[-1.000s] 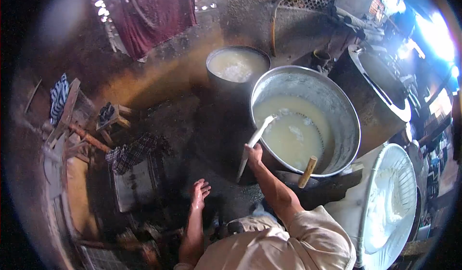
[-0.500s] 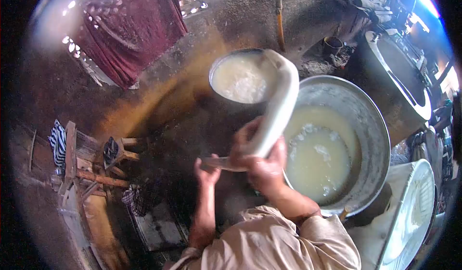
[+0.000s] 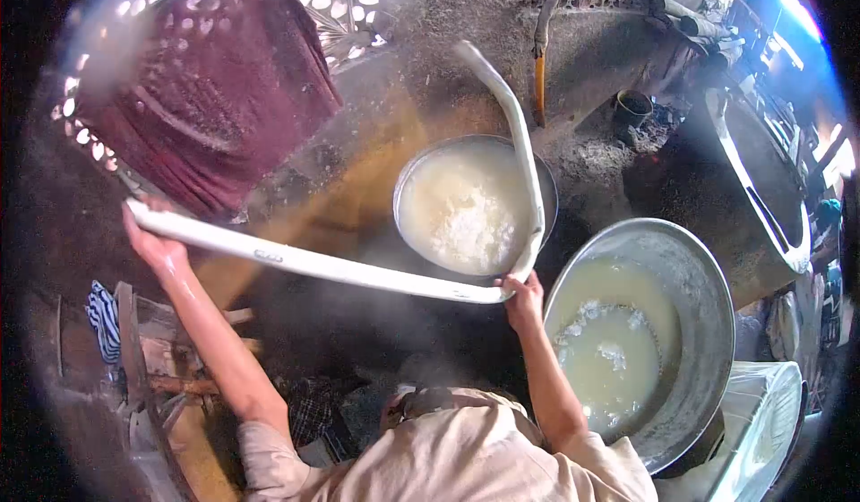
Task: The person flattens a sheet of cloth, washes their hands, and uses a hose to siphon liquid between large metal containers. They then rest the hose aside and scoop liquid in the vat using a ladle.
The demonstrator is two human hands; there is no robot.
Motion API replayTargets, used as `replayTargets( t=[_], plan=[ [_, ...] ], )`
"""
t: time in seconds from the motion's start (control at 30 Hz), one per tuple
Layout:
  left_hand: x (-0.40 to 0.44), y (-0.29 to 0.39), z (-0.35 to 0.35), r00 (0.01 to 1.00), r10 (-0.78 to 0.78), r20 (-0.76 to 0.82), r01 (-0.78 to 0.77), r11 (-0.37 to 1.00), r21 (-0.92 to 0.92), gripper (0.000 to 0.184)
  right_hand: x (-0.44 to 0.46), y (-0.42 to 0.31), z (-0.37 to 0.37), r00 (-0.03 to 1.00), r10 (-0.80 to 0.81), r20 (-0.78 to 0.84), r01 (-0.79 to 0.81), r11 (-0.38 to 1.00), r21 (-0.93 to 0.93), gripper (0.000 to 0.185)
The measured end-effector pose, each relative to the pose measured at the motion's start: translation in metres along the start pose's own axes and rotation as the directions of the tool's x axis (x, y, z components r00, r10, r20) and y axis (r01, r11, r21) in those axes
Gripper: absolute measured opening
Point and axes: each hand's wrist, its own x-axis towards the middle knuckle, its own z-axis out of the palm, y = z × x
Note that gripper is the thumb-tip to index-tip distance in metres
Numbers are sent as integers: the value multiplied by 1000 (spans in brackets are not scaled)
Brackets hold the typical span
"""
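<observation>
A long white bent pole [image 3: 358, 272], smooth and pipe-like, stretches across the view. My left hand [image 3: 157, 238] is closed around its far left end. Near the bend, my right hand [image 3: 525, 300] grips it. Beyond that bend the other arm of the pole rises in front of a round pot [image 3: 400, 220] and ends above its far rim. Pale cloudy liquid with white clumps [image 3: 472, 231] fills the pot. Right of my right hand is a wide metal basin [image 3: 703, 323], tilted, with cloudy liquid [image 3: 600, 394] and a few white clumps.
A maroon cloth [image 3: 215, 90] hangs over a perforated wall at upper left. Wooden framework [image 3: 134, 359] with a striped cloth [image 3: 103, 321] is at left. A white-covered tub [image 3: 770, 412] stands lower right. A small dark bucket [image 3: 634, 106] sits near the back wall.
The pole has swung from in front of me to a wide spread. My left hand has moved far left along with its end. My right hand has shifted slightly right to the bend.
</observation>
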Motion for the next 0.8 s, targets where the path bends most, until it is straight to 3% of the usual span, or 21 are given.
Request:
replayTargets(
  t=[0.07, 0.13, 0.17, 0.2, 0.23, 0.3, 0.33, 0.37, 0.4, 0.47, 0.53, 0.6, 0.67, 0.8],
  plan=[
    [25, -13, 138, 997, 79, 17, -80, 992, 94, 20, 63, 51, 9, 995, 76, -68, -81, 994, -77, 25],
    [35, -45, 183, 995, 22, 98, -25, 999, 29, 20, 105, 83, 11, 976, 138, -167, -166, 972, -165, 26],
    [28, -62, 214, 999, 8, 44, -10, 999, 52, 21, 139, 119, -4, 984, 80, -158, -110, 976, -190, 30],
    [21, -78, 241, 1000, 0, -8, 1, 997, 73, 22, 135, 104, 22, 951, 164, -262, -228, 944, -240, 34],
    [23, -99, 251, 1000, -12, 10, 12, 998, 65, 23, 159, 131, -5, 999, 13, -30, -27, 855, -518, 39],
    [24, -137, 266, 996, -70, 52, 67, 996, 57, 23, 186, 150, -16, 973, -84, 213, 213, 674, -708, 46],
    [20, -153, 272, 990, -123, 75, 118, 991, 64, 23, 173, 135, 8, 992, 43, -114, -101, 814, -572, 52],
    [18, -170, 274, 982, -101, 159, 93, 994, 56, 21, 171, 126, 25, 893, 221, -391, -356, 879, -317, 58],
    [17, -188, 273, 967, -75, 243, 67, 997, 42, 18, 172, 119, 24, 898, 240, -368, -364, 876, -315, 65],
    [13, -232, 263, 928, -28, 371, 15, 999, 39, 11, 169, 102, 27, 876, 155, -457, -293, 924, -247, 59],
    [9, -275, 254, 888, -37, 459, -70, 974, 214, 13, 161, 83, 29, 851, 44, -523, -239, 919, -312, 52],
    [3, -306, 251, 852, -224, 474, 97, 956, 278, 14, 156, 70, 19, 823, -42, -566, -173, 931, -320, 44],
    [-5, -350, 248, 853, -111, 510, -106, 920, 377, 23, 143, 54, 29, 780, -98, -619, -127, 943, -309, 43],
    [-77, -467, 212, 763, -320, 561, -11, 862, 507, 24, 120, 38, 56, 740, -129, -660, -84, 956, -281, 42]
  ],
)
